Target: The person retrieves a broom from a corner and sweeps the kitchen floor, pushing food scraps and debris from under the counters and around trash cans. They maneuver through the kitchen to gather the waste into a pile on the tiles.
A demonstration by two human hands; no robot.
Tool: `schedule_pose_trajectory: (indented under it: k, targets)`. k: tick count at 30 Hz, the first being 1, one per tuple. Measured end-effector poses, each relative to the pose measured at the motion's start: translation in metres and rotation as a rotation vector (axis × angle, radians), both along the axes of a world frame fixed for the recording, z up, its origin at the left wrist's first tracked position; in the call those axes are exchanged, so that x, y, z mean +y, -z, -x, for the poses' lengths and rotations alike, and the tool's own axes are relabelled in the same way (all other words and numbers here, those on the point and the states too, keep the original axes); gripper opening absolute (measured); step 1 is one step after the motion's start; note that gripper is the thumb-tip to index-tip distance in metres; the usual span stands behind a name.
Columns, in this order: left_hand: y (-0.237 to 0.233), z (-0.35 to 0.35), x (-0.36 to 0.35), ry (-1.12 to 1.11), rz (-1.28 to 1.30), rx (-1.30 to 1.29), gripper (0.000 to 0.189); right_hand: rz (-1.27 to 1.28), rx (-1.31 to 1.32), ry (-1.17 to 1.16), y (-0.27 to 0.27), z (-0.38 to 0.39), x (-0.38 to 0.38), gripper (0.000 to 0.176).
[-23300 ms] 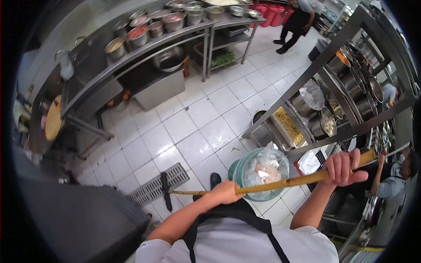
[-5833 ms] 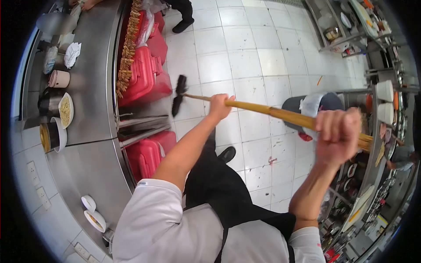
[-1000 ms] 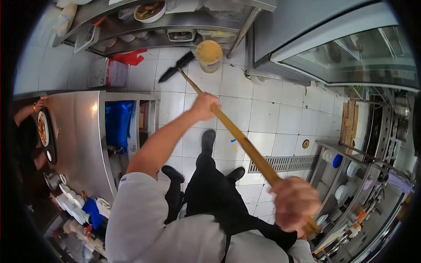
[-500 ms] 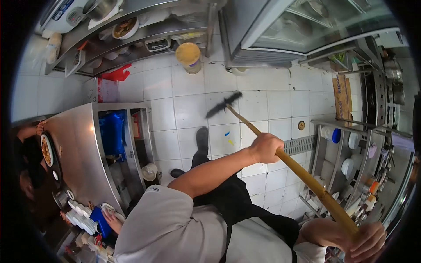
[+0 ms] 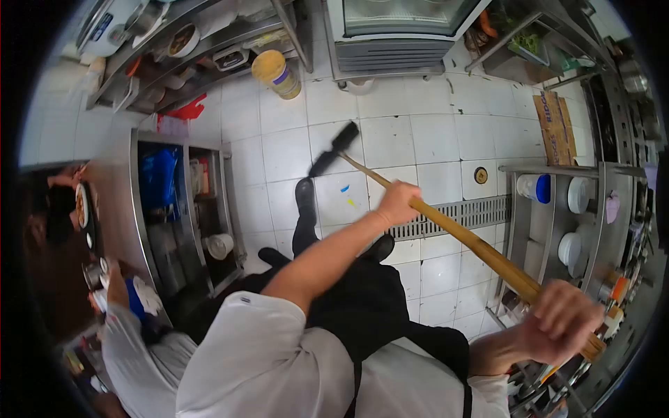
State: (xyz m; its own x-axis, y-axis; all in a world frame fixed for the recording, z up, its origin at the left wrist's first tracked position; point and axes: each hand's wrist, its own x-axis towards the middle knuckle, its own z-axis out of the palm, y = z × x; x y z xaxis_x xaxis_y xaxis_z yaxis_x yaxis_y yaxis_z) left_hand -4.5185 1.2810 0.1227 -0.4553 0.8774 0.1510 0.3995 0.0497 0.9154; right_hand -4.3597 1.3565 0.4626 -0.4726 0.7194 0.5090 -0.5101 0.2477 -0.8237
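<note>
1. Firmly clasped round the wooden broom handle [image 5: 463, 238], about midway along: left hand [image 5: 398, 202], fingers curled shut on the shaft, arm stretched forward.
2. Clamped on the handle's top end, at lower right of view: right hand [image 5: 561, 322], blurred, fingers wrapped closed.
3. Slanted from lower right up to centre, with black broom head [image 5: 334, 148] low at the white tiled floor [image 5: 425, 136], just past a black shoe [image 5: 304, 195]; contact with the tiles impossible to tell.
4. Beside the head, on one tile: small blue and yellow scraps [image 5: 345, 189].
5. Beneath the shaft, across the floor: metal drain grate [image 5: 481, 211].
6. Farther off, by the steel shelving: yellow-lidded tub [image 5: 275, 72].
7. At lower left: another person's white sleeve [image 5: 136, 355].
</note>
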Motion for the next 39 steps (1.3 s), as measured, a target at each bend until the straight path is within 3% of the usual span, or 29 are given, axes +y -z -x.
schedule_pose_trajectory:
  k: [4, 6, 9, 10, 11, 13, 15, 16, 17, 19, 21, 22, 24, 26, 28, 31, 35, 36, 39]
  targets:
    - [-0.060, -0.083, 0.008, 0.125, 0.074, -0.001, 0.016, -0.119, 0.210, -0.365, -0.037, -0.095, 0.055, 0.029]
    - [-0.095, -0.103, -0.008, 0.102, 0.079, 0.070, 0.013, -0.233, 0.380, -0.572, -0.066, -0.079, 0.041, 0.036]
    - [-0.094, -0.094, -0.035, -0.011, 0.027, 0.142, 0.013, -0.166, 0.438, -0.639, -0.052, -0.099, 0.048, 0.034]
    - [-0.091, -0.080, -0.049, -0.073, 0.072, 0.188, 0.013, -0.171, 0.325, -0.495, -0.020, -0.124, 0.055, 0.029]
    - [-0.084, -0.059, -0.067, -0.136, 0.115, 0.235, 0.013, -0.176, 0.212, -0.350, 0.028, -0.156, 0.064, 0.025]
    - [-0.035, -0.017, -0.116, -0.254, 0.165, 0.290, 0.013, -0.365, -0.425, -0.219, 0.066, -0.154, 0.049, 0.020]
    - [0.022, 0.016, -0.172, -0.433, 0.382, 0.308, 0.016, 0.250, -0.288, -0.418, 0.116, -0.066, -0.017, 0.014]
    - [0.048, 0.033, -0.203, -0.458, 0.512, 0.374, 0.016, 0.376, -0.449, -0.403, 0.154, -0.051, -0.041, 0.012]
    - [0.072, 0.039, -0.223, -0.477, 0.641, 0.440, 0.017, 0.379, -0.275, -0.595, 0.192, -0.035, -0.056, 0.012]
    - [0.096, 0.021, -0.232, -0.411, 0.696, 0.421, 0.021, 0.210, -0.294, -0.715, 0.199, -0.031, -0.076, 0.009]
    - [0.102, -0.003, -0.220, -0.294, 0.688, 0.394, 0.023, 0.343, -0.150, -0.553, 0.183, -0.048, -0.054, 0.012]
    - [0.071, -0.022, -0.193, -0.237, 0.610, 0.223, 0.019, 0.344, -0.235, -0.524, 0.146, -0.055, -0.034, 0.013]
    - [0.064, -0.070, -0.153, -0.333, 0.304, 0.145, 0.012, 0.039, -0.193, -0.310, 0.084, -0.056, -0.019, 0.025]
    - [0.028, -0.117, -0.112, -0.332, 0.218, 0.006, 0.010, -0.022, -0.120, -0.484, 0.036, -0.074, 0.004, 0.029]
    - [0.005, -0.159, -0.085, -0.305, 0.116, -0.049, 0.012, -0.042, -0.112, -0.477, -0.001, -0.099, 0.005, 0.032]
    - [-0.021, -0.207, -0.065, -0.189, 0.022, -0.124, 0.017, -0.140, 0.033, -0.347, -0.031, -0.130, -0.025, 0.027]
    - [-0.049, -0.248, -0.066, 0.037, 0.047, -0.235, 0.022, -0.284, -0.052, -0.210, -0.056, -0.171, -0.070, 0.028]
    - [-0.048, -0.260, -0.066, 0.153, 0.100, -0.197, 0.013, -0.295, -0.080, -0.180, -0.063, -0.184, -0.083, 0.028]
    - [-0.081, -0.289, -0.081, 0.418, -0.025, -0.280, 0.011, -0.438, -0.068, -0.104, -0.092, -0.225, -0.121, 0.028]
